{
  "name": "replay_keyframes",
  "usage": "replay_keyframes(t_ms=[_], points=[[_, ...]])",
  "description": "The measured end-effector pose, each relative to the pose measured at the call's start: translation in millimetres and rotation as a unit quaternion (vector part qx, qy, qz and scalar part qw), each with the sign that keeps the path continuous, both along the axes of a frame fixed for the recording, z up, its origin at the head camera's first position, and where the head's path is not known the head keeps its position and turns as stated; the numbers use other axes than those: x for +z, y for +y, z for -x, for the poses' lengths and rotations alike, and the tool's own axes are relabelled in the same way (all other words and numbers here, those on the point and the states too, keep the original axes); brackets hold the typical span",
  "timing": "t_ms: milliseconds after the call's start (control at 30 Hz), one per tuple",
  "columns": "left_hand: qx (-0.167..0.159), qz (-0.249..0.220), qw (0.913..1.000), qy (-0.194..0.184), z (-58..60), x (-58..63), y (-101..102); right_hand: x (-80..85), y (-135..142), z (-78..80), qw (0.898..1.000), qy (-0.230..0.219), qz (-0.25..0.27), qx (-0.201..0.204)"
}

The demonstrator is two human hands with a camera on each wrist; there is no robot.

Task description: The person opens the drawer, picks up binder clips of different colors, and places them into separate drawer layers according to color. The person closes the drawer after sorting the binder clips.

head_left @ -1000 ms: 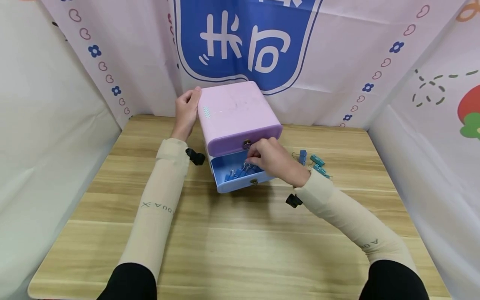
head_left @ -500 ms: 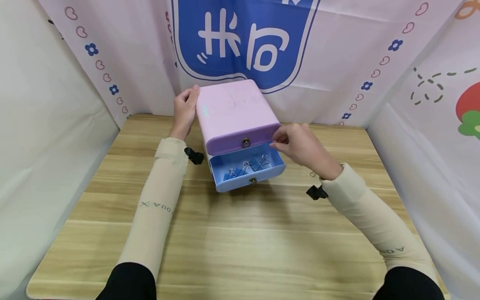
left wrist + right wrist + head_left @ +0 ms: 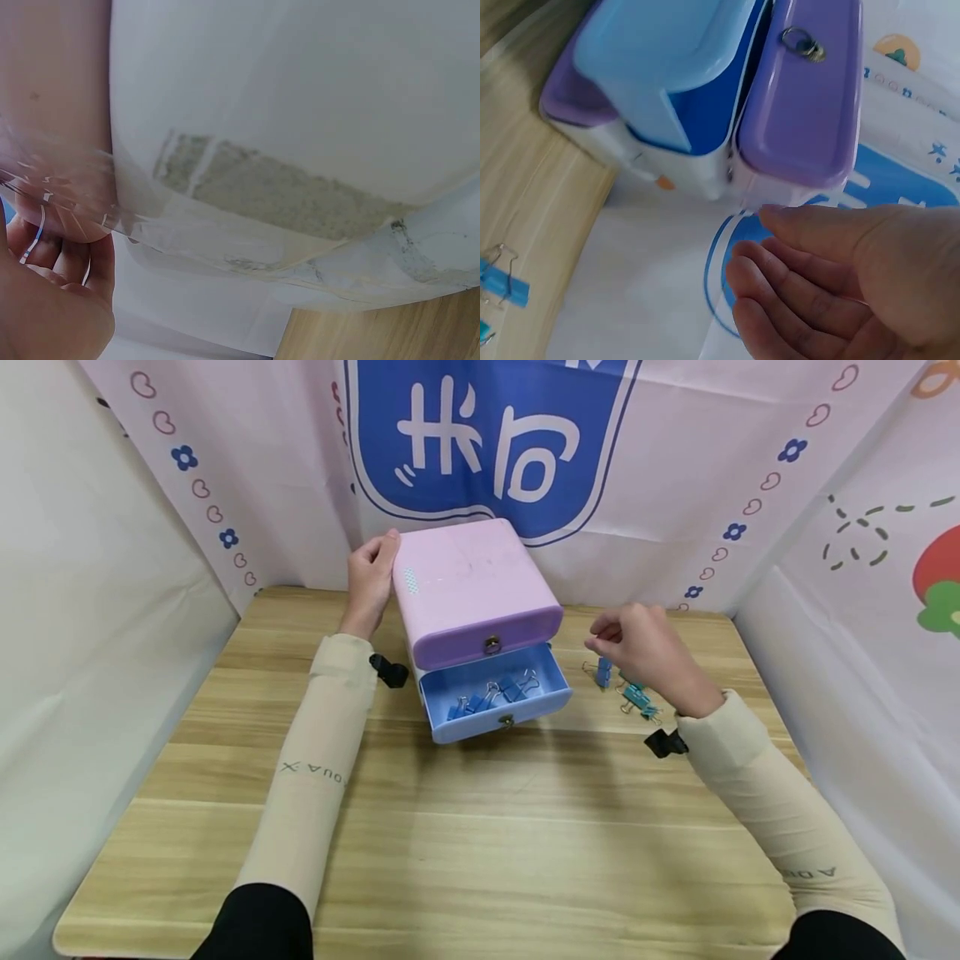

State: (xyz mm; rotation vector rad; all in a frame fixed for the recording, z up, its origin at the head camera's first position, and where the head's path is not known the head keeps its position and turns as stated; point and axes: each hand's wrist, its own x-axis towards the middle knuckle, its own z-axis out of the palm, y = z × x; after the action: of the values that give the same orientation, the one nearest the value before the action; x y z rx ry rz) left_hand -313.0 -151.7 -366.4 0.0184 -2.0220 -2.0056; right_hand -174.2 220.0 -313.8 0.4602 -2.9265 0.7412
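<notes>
At left, the left hand [image 3: 371, 581] grips the box [image 3: 472, 578]; at right, the right hand [image 3: 647, 647] hangs loosely curled by clips [image 3: 638, 697].

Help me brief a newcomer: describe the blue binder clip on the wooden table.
Find the pink-topped plastic drawer box on the wood-grain table. In the head view, look just right of its open light-blue drawer. The wire-handled blue binder clip is the leftmost on the table; the neighbouring binder clips are teal.

Head view bright; L wrist view dim, prob. defocused
</notes>
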Motion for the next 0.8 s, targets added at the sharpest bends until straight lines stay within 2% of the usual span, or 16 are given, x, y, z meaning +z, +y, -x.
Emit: replay_keyframes(t_ms=[200, 367, 800], points=[[-0.002, 0.003, 1.0000, -0.004, 0.1, 1.4, 0, -9.9, 24, 12.5, 1.000, -0.010, -0.017, -0.009], [-0.003, 0.001, 1.0000, -0.007, 0.5, 2.6, 0, -22.0, 44, 23.3, 0.999, -0.040, -0.031, -0.014], [-0.007, 0.003, 0.9997, -0.024, -0.8, 0.3, -2, -54.4, 75, 52.9, 0.994, -0.095, -0.044, -0.040]])
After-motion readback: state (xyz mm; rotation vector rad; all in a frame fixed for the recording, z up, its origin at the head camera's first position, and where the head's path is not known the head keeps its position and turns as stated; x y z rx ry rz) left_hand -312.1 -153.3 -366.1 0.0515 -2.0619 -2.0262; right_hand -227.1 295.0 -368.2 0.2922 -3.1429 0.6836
